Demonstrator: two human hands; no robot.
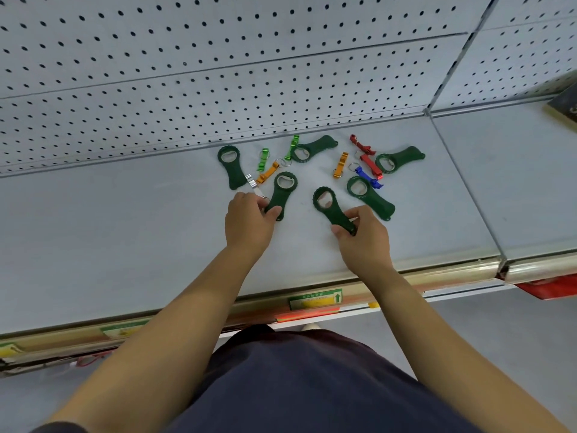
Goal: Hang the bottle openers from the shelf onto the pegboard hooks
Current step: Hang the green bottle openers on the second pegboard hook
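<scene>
a: what's around you?
b: grey shelf point(125, 232) under my arms, white pegboard point(218, 73) rising behind it, price labels point(315, 299) along the front edge.
a: anything hard to make out?
b: a dark object point(566, 104) is cut off at the right edge, and a silver opener point(251, 182) sits half behind my knuckles.
a: and the hands?
b: left hand point(249, 220) grips the handle of a green opener point(279, 195). right hand point(363, 235) pinches the second green opener point(334, 215) by its handle. the other openers point(324, 142) lie scattered just beyond my fingers, near the pegboard.

Bottle openers point(315, 170) scattered on shelf point(125, 232), pegboard point(187, 73) behind.
</scene>
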